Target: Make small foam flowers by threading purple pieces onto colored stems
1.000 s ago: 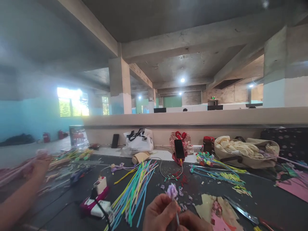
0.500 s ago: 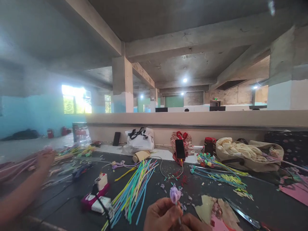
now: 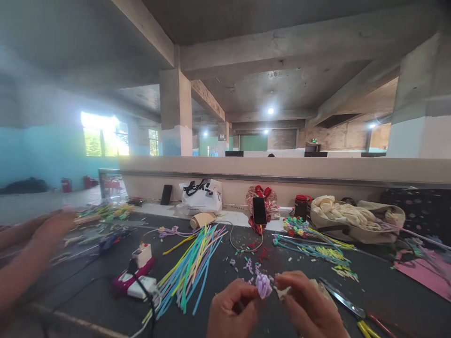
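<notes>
— Hands first? Left hand (image 3: 232,312) and right hand (image 3: 308,307) low in the middle of the view, drawn close together, fingertips of both pinched on one small lilac fuzzy bud (image 3: 263,285). Held just above the dark desk (image 3: 387,291), near its front edge.

— And right around them?
— Scattered lilac and red clippings (image 3: 248,265) just beyond the bud. Under the right hand, a pale scrap of paper (image 3: 282,292) (mostly hidden). To the right, scissors (image 3: 352,310) with yellow and red handles, flat on the desk.

— Further left?
— A fan of coloured pipe cleaners (image 3: 192,267), blue, green and yellow, lying loose. Beside them a pink and white glue gun (image 3: 136,274) with its black cord trailing toward the front edge. At the far left, another person's arm (image 3: 31,253), blurred, stretched over a second heap of stems.

— Toward the back?
— A phone (image 3: 260,211) propped against a red bag (image 3: 266,199), cable looping forward. A white carrier bag (image 3: 201,197) left of that, a dark jar with red lid (image 3: 301,206) right of it, then a cream cloth bag (image 3: 352,217). Finished flower stems (image 3: 310,244) lying in front of the jar.
</notes>
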Available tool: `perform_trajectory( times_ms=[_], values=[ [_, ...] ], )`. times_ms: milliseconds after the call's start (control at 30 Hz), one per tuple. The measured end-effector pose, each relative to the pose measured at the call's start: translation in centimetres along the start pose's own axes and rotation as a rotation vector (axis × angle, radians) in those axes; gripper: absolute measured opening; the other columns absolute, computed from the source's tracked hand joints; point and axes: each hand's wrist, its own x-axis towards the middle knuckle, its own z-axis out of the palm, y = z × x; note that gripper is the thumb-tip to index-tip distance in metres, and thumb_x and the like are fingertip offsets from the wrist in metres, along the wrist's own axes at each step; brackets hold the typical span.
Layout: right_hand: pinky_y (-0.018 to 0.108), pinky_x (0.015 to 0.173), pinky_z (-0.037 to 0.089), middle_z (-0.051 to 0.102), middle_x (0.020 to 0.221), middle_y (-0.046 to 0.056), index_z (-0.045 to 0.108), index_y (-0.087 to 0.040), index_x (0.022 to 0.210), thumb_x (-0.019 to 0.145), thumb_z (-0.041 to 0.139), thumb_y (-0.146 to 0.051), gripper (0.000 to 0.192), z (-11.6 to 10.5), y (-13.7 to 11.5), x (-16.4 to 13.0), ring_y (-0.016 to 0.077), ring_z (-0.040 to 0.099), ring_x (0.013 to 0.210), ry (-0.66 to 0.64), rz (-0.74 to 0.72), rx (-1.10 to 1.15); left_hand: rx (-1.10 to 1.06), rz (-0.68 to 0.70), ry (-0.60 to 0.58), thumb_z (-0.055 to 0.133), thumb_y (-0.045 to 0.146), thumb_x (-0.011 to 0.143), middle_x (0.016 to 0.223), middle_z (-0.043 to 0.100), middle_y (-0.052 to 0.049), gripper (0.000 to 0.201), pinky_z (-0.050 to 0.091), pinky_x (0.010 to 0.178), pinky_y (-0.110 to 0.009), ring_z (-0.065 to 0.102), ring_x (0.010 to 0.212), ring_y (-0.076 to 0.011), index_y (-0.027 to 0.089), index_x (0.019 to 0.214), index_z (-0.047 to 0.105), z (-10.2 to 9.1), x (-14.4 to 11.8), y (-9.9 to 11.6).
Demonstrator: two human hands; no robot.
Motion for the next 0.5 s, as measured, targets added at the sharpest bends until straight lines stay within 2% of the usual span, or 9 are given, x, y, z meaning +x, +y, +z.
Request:
perform_trajectory(
  times_ms=[133, 233, 367, 500],
  values=[
    [0.017, 0.049, 0.042, 0.059, 0.071, 0.001, 0.061, -0.024, 0.079, 0.071, 0.056, -0.027, 0.01, 0.0, -1.1, 0.1, 0.0119, 0.055, 0.06, 0.045, -0.127, -0.005, 0.093, 0.153, 0.052, 0.053, 0.031, 0.062, 0.05, 0.048, 0.003, 0.017, 0.028, 0.045, -0.02, 0.039, 0.045, -0.0083, 0.018, 0.055, 0.061, 0.0, -0.1, 0.2],
    [0.016, 0.047, 0.042, 0.059, 0.069, 0.001, 0.061, -0.024, 0.078, 0.07, 0.057, -0.024, 0.009, 0.2, -1.1, 0.0, 0.0104, 0.054, 0.056, 0.048, -0.158, 0.003, 0.112, 0.221, 0.067, 0.055, 0.032, 0.063, 0.05, 0.049, 0.003, 0.017, 0.029, 0.044, -0.019, 0.039, 0.044, -0.0079, 0.019, 0.055, 0.061, 0.0, -0.2, 0.6],
    [0.018, 0.055, 0.044, 0.06, 0.069, 0.002, 0.061, -0.024, 0.075, 0.069, 0.058, -0.019, 0.009, 0.2, -0.8, -0.1, 0.0129, 0.057, 0.065, 0.062, -0.198, 0.006, 0.151, 0.279, 0.089, 0.054, 0.036, 0.065, 0.048, 0.047, 0.003, 0.024, 0.027, 0.041, -0.018, 0.037, 0.042, -0.0069, 0.018, 0.051, 0.059, -0.1, -0.2, 1.0],
    [0.018, 0.052, 0.042, 0.059, 0.065, 0.001, 0.061, -0.023, 0.072, 0.068, 0.057, -0.018, 0.007, 0.5, -0.4, -0.2, 0.0117, 0.055, 0.059, 0.059, -0.209, -0.02, 0.183, 0.339, 0.104, 0.056, 0.032, 0.064, 0.049, 0.049, 0.003, 0.018, 0.028, 0.042, -0.018, 0.038, 0.043, -0.0072, 0.019, 0.052, 0.059, -0.2, -0.2, 1.2]
  ],
)
